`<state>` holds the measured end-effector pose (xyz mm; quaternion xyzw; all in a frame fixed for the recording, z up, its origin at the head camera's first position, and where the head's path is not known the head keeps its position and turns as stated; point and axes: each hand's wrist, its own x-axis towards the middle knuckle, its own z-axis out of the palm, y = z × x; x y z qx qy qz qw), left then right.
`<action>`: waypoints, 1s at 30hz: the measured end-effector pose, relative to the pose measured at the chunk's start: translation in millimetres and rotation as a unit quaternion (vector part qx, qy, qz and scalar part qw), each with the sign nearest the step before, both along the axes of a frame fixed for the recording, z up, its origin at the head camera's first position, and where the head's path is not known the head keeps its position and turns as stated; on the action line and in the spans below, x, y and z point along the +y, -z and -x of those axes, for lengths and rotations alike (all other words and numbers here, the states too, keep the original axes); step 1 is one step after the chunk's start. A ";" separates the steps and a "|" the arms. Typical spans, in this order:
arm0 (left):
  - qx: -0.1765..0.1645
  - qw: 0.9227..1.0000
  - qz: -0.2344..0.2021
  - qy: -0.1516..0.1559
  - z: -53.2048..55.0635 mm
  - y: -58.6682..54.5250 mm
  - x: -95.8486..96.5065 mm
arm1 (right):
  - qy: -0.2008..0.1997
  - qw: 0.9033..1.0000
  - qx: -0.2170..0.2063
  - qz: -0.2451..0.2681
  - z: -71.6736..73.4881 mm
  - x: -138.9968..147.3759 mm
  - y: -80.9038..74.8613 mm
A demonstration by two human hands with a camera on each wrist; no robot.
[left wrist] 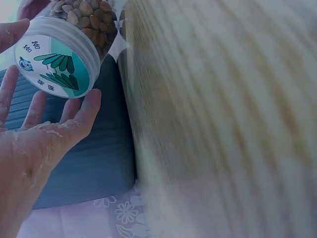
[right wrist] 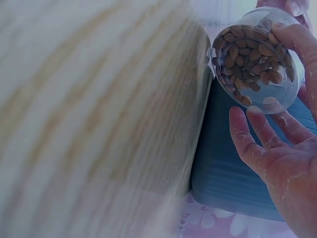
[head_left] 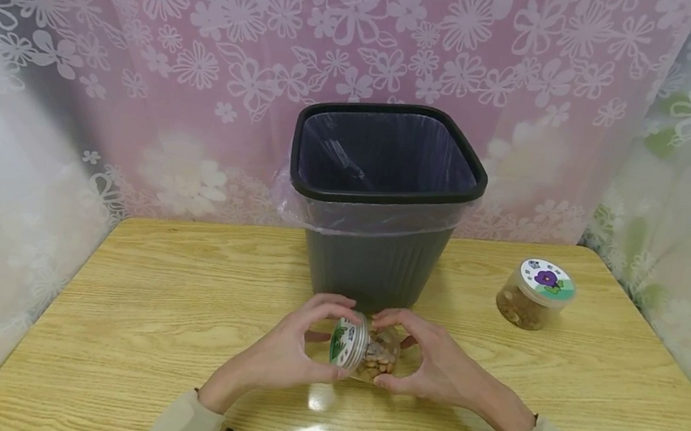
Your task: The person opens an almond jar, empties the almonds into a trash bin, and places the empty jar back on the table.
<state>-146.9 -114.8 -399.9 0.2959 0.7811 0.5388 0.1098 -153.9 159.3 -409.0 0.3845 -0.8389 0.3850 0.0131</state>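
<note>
A clear plastic jar of almonds (head_left: 381,355) lies tilted on its side between both hands, just in front of the bin. Its round lid (left wrist: 59,64), white and green with leaf drawings, faces left. My left hand (head_left: 290,349) grips the lid end, thumb on the near side and fingers over the far side. My right hand (head_left: 440,364) holds the jar's base end with thumb and fingers curled round it. In the right wrist view the almonds (right wrist: 252,59) show through the clear bottom. The lid sits on the jar's mouth.
A dark grey bin (head_left: 372,262) with a clear liner stands behind the hands. On the right of the wooden table (head_left: 182,282) is a second lidded jar (head_left: 532,296) with a purple flower label and brown contents. Floral curtains (head_left: 244,38) hang behind and at both sides.
</note>
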 end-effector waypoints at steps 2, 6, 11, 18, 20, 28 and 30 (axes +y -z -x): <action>0.000 1.000 -0.004 0.000 0.4 0.2 0.3 | -0.001 1.000 0.002 0.001 0.2 -0.3 -0.3; -0.003 1.000 -0.007 -0.003 0.4 0.9 0.7 | -0.001 1.000 0.007 0.002 0.5 -0.8 -0.9; -0.005 1.000 -0.004 -0.008 -0.4 1.2 1.2 | -0.002 1.000 0.007 0.003 0.3 -1.2 -1.1; -0.018 0.999 0.018 -0.024 -1.1 -1.6 1.8 | -0.001 1.000 0.001 0.005 0.6 -0.8 -0.4; -0.021 0.999 0.018 -0.025 -0.9 -2.1 1.8 | -0.001 1.000 0.001 0.004 0.9 -0.8 -0.1; -0.039 0.999 0.016 -0.033 -1.5 -2.4 2.9 | -0.002 1.000 -0.002 0.004 0.8 -0.5 0.0; -0.043 0.998 0.016 -0.035 -1.9 -2.4 2.9 | -0.001 1.000 -0.003 0.004 0.8 -0.5 -0.2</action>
